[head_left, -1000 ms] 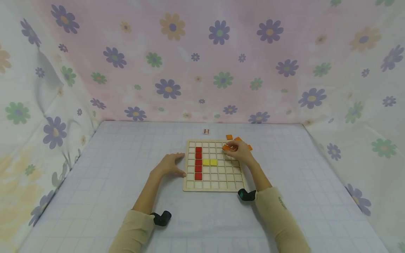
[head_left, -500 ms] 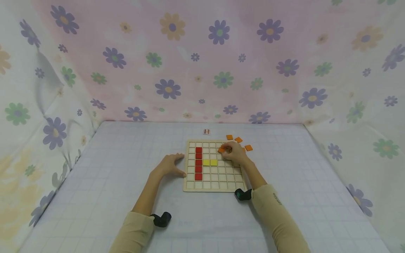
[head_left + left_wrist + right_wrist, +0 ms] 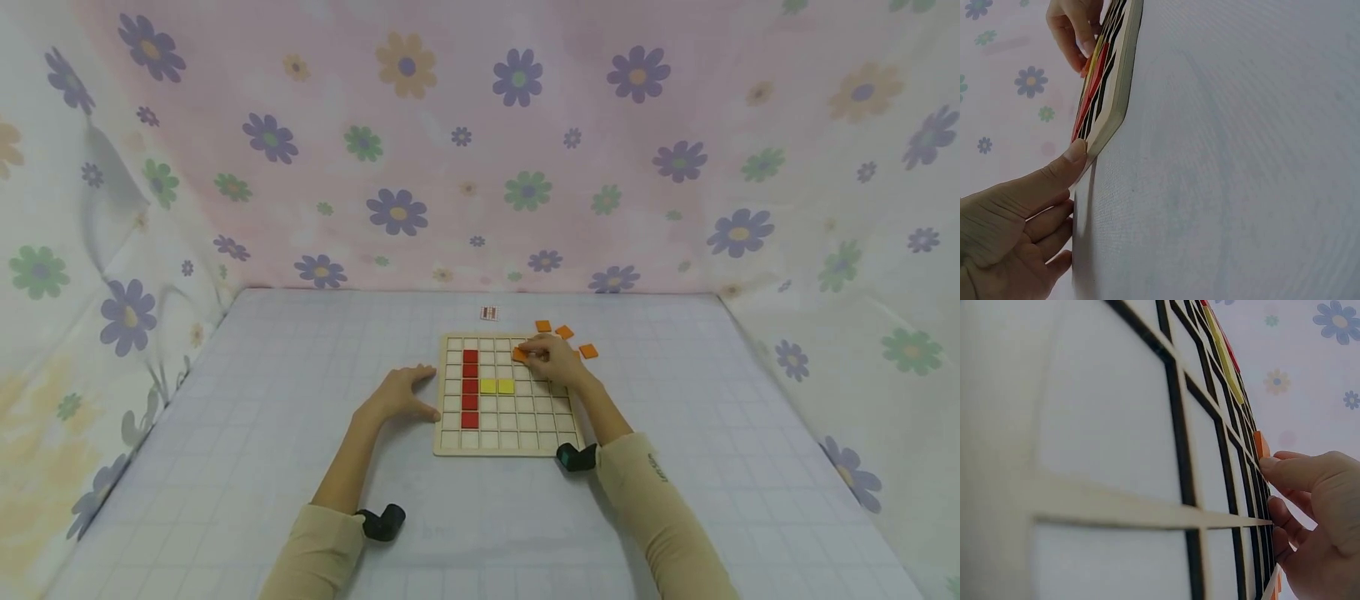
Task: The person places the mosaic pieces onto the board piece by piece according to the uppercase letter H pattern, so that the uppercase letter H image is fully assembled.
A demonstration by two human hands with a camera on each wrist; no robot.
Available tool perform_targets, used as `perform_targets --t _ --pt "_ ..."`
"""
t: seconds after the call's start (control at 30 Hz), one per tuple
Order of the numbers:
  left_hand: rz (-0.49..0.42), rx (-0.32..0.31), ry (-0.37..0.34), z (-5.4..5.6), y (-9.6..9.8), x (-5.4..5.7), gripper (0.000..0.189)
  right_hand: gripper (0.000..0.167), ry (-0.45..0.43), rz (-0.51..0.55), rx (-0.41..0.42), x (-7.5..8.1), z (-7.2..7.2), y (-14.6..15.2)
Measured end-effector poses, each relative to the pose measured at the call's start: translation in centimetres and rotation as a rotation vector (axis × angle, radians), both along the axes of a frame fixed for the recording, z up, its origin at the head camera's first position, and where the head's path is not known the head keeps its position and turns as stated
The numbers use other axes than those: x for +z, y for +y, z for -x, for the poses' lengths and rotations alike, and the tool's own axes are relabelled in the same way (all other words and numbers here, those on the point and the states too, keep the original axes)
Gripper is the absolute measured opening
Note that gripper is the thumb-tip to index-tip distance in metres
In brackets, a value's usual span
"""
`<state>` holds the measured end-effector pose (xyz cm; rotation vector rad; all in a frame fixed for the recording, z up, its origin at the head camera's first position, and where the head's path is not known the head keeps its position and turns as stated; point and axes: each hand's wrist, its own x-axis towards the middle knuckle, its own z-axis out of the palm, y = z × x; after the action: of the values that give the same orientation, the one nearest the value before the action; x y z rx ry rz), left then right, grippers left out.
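A wooden grid board (image 3: 510, 452) lies on the table, with a column of several red tiles (image 3: 470, 387) and two yellow tiles (image 3: 497, 387) set in its cells. My right hand (image 3: 557, 362) pinches an orange tile (image 3: 519, 355) between thumb and fingers over the board's upper cells; the same orange tile (image 3: 1261, 445) shows at the fingertips in the right wrist view. My left hand (image 3: 397, 393) is spread at the board's left edge. In the left wrist view, the left thumb (image 3: 1054, 178) touches the board's corner and the other fingers are loosely bent.
Several loose orange tiles (image 3: 588, 352) lie at the board's upper right, one partly hidden by the right hand. A small printed card (image 3: 489, 313) lies behind the board. A flowered cloth (image 3: 480, 167) hangs behind the table.
My right hand has moved left over the board, carrying the orange tile from the upper right toward the middle of the upper rows. My left hand stays in place.
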<state>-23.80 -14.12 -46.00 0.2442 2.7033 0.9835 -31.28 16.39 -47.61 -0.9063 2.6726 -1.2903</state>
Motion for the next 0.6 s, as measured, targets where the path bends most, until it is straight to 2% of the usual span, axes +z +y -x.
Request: perform_targets --t 0.17,0.37,0.6 --pt "-0.008 0.004 0.003 0.00 0.02 -0.11 0.082 0.030 -0.001 -0.072 0.022 0.04 0.19 -0.12" --pt "-0.010 0.005 -0.007 0.06 -0.05 -0.21 0.082 0.028 -0.051 -0.043 0.022 0.17 0.08 -0.06" --pt "-0.016 -0.007 -0.006 0.15 -0.14 -0.14 0.082 0.023 0.015 -0.008 -0.018 -0.54 0.28 -0.39"
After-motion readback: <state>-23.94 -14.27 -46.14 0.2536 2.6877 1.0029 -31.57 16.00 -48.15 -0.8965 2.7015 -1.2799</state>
